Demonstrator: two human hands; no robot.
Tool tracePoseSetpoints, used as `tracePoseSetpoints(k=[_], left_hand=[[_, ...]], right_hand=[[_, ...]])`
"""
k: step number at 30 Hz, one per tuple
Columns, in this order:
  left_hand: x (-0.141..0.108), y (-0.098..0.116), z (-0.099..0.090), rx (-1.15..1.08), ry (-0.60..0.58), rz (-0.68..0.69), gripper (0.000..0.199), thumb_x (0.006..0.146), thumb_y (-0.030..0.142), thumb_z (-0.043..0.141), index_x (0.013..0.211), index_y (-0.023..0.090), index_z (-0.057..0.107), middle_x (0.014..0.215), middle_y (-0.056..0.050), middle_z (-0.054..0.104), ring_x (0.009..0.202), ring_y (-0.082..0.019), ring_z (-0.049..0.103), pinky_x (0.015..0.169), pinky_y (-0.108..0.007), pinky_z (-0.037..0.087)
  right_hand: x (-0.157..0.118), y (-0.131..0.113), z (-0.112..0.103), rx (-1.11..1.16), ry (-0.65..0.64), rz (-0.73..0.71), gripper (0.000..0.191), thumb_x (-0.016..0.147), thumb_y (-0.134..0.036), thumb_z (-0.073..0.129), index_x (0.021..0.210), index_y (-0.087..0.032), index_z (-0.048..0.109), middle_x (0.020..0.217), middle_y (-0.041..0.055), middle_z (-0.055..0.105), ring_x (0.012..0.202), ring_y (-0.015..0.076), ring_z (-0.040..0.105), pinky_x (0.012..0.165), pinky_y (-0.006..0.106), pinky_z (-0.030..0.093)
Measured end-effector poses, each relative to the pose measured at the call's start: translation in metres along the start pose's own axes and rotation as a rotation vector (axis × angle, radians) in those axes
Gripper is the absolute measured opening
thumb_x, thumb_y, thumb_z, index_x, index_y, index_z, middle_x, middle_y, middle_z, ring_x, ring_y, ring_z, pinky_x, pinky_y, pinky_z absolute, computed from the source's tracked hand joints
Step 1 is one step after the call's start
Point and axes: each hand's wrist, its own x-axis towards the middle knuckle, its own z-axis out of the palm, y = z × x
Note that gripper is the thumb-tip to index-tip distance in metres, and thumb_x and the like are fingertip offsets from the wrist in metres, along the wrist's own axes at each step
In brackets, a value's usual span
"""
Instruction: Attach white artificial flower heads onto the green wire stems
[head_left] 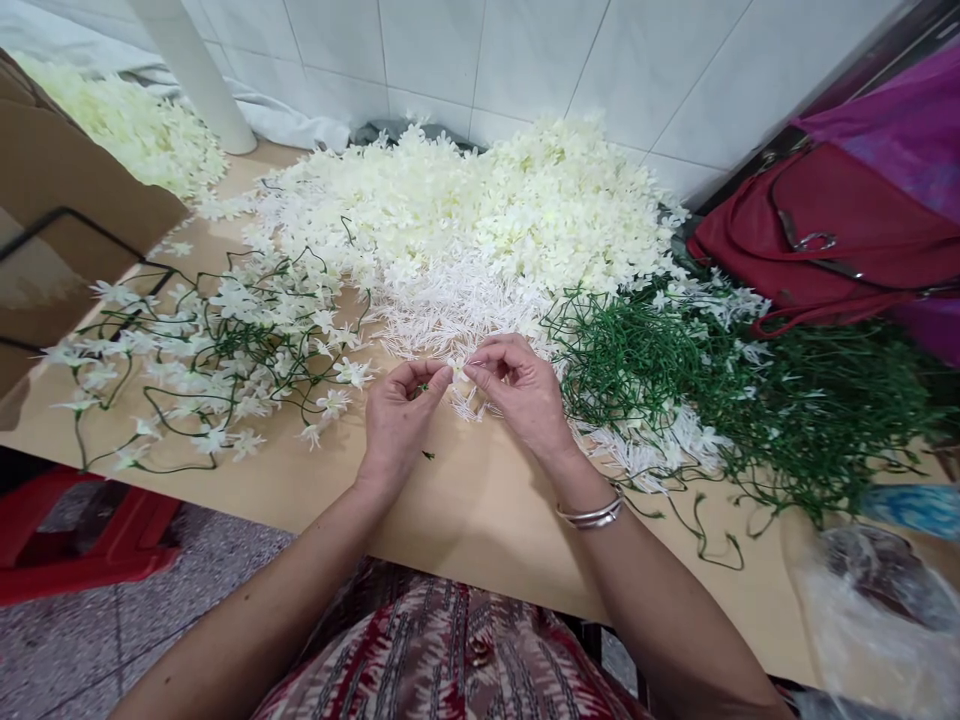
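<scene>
My left hand (405,405) and my right hand (521,390) meet at the middle of the table, fingertips pinched and nearly touching. A small white flower piece (459,368) shows between them, and a bit of green shows at my left fingers. Thin white pieces (442,305) lie just beyond my hands, with a heap of cream petals (555,210) behind. To the left, white flowers on green stems (247,340) are spread out. A tangle of green stems (630,350) lies to the right of my right hand.
A cardboard box (67,180) stands at the left, beside a pale pole (195,75). At the right are a red bag (847,220), more green stems (825,410) and a clear plastic bag (877,620). A red stool (90,540) is below the table's left edge.
</scene>
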Motion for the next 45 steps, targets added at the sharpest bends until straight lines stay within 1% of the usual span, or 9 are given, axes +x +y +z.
tracePoseSetpoints(k=[9,18,25,29,33,36,38,41,45], left_hand=[[0.002,-0.003,-0.006,0.023,-0.116,0.103,0.02,0.086,0.039,0.077,0.087,0.019,0.073,0.085,-0.002,0.071,0.079,-0.015,0.062,0.072,-0.026,0.048],[0.002,-0.009,-0.011,0.008,-0.15,0.161,0.022,0.089,0.04,0.076,0.091,0.02,0.069,0.089,-0.002,0.071,0.084,-0.016,0.063,0.077,-0.026,0.05],[0.003,-0.007,-0.009,-0.068,-0.139,0.035,0.031,0.087,0.041,0.078,0.108,0.02,0.067,0.086,-0.002,0.077,0.085,-0.016,0.07,0.082,-0.027,0.051],[0.004,-0.005,-0.007,-0.101,-0.125,0.004,0.032,0.081,0.039,0.084,0.102,0.019,0.073,0.089,-0.003,0.078,0.092,-0.018,0.073,0.089,-0.029,0.054],[0.005,-0.001,-0.003,-0.134,-0.09,-0.038,0.032,0.076,0.038,0.089,0.097,0.018,0.077,0.074,0.001,0.071,0.069,-0.012,0.064,0.065,-0.021,0.049],[0.005,0.004,0.0,-0.196,-0.105,-0.127,0.039,0.073,0.042,0.091,0.101,0.017,0.077,0.058,0.007,0.055,0.045,-0.004,0.036,0.044,-0.019,0.026],[0.004,0.008,0.001,-0.253,-0.115,-0.166,0.046,0.067,0.042,0.095,0.101,0.016,0.076,0.055,0.01,0.05,0.043,-0.003,0.026,0.042,-0.019,0.017],[0.005,0.011,0.002,-0.301,-0.117,-0.195,0.052,0.059,0.038,0.1,0.099,0.015,0.074,0.056,0.01,0.05,0.044,-0.002,0.026,0.043,-0.018,0.016],[0.006,0.009,0.001,-0.297,-0.135,-0.205,0.05,0.062,0.038,0.098,0.099,0.015,0.074,0.058,0.009,0.053,0.043,-0.001,0.025,0.042,-0.018,0.016]], right_hand=[[-0.001,0.009,0.004,0.019,-0.076,0.055,0.005,0.085,-0.025,0.077,0.082,-0.023,0.075,0.096,0.0047,0.068,0.081,0.0169,0.06,0.07,0.032,0.046],[-0.006,0.006,0.011,0.028,-0.01,0.0,0.005,0.088,-0.023,0.076,0.083,-0.023,0.076,0.101,0.0038,0.071,0.083,0.0153,0.062,0.073,0.031,0.048],[-0.012,0.004,0.021,-0.049,0.103,-0.095,0.009,0.09,-0.016,0.074,0.084,-0.023,0.074,0.101,0.0044,0.071,0.089,0.0172,0.065,0.075,0.032,0.05],[-0.014,0.007,0.023,-0.125,0.132,-0.176,0.011,0.092,-0.015,0.072,0.086,-0.024,0.074,0.1,0.0041,0.071,0.095,0.0192,0.067,0.081,0.033,0.053],[-0.015,0.008,0.023,-0.186,0.14,-0.268,0.012,0.096,-0.015,0.069,0.091,-0.024,0.073,0.103,0.0051,0.069,0.097,0.0197,0.068,0.085,0.036,0.056],[-0.015,0.008,0.022,-0.258,0.157,-0.341,0.013,0.098,-0.015,0.065,0.094,-0.025,0.072,0.104,0.006,0.068,0.098,0.0203,0.069,0.088,0.038,0.057],[-0.015,0.008,0.022,-0.301,0.153,-0.371,0.014,0.099,-0.014,0.064,0.095,-0.025,0.072,0.104,0.0065,0.068,0.1,0.0213,0.068,0.089,0.039,0.057],[-0.016,0.008,0.022,-0.311,0.137,-0.371,0.016,0.099,-0.012,0.063,0.096,-0.025,0.072,0.104,0.0065,0.068,0.101,0.022,0.067,0.09,0.041,0.057],[-0.015,0.007,0.021,-0.243,0.135,-0.305,0.016,0.095,-0.011,0.066,0.094,-0.026,0.073,0.106,0.0058,0.066,0.104,0.0215,0.066,0.094,0.04,0.056]])
